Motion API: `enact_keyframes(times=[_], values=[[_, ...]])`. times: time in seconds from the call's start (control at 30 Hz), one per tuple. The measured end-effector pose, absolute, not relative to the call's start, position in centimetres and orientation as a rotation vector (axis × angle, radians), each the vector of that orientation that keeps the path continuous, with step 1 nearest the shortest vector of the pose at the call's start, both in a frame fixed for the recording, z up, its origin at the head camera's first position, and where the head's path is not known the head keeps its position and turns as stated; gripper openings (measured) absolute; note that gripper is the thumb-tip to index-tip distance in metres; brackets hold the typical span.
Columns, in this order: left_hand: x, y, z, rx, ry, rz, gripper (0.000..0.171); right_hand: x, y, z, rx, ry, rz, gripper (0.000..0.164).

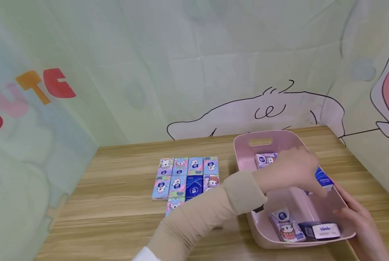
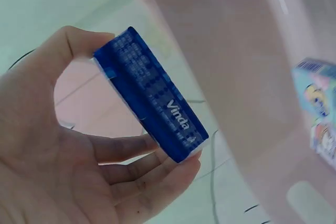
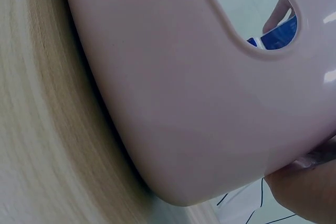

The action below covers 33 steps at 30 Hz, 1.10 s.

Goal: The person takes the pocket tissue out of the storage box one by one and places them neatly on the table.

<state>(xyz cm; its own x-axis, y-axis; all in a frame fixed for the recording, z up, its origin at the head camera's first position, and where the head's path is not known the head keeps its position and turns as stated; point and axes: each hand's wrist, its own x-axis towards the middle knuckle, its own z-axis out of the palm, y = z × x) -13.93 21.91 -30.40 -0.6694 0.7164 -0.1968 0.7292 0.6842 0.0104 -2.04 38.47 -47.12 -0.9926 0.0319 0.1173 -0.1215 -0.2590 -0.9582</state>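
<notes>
we pinch a blue pack (image 2: 152, 95) in our left hand (image 1: 292, 168) at the pink basket (image 1: 246, 159), gripped by our right hand (image 1: 360, 221); work looks partway: rowed packs (image 1: 178, 184) left of it settled, loose packs (image 1: 288, 227) inside not

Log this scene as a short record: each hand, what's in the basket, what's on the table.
Left hand: pinches a blue pack near the basket rim
Right hand: grips the pink basket by its rim
In basket: patterned packs, a dark pack
On table: rows of packs, partly hidden by the left sleeve
</notes>
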Motion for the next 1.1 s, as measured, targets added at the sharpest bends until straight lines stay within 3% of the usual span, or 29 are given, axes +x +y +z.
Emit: enact_keyframes(times=[0.5,0.9,1.1], values=[[-15.1,15.8,-28.0,1.238,2.679,0.225,0.07,-2.0,38.9,-46.9,0.034,-1.982,2.366,0.07],[-15.2,9.1,-29.8,1.146,2.654,0.559,0.093,-1.9,38.8,-46.7,0.177,-1.887,2.422,0.071],[-15.9,5.9,-31.8,1.053,2.724,0.606,0.091,-2.0,38.6,-46.7,0.167,-1.879,2.423,0.072]])
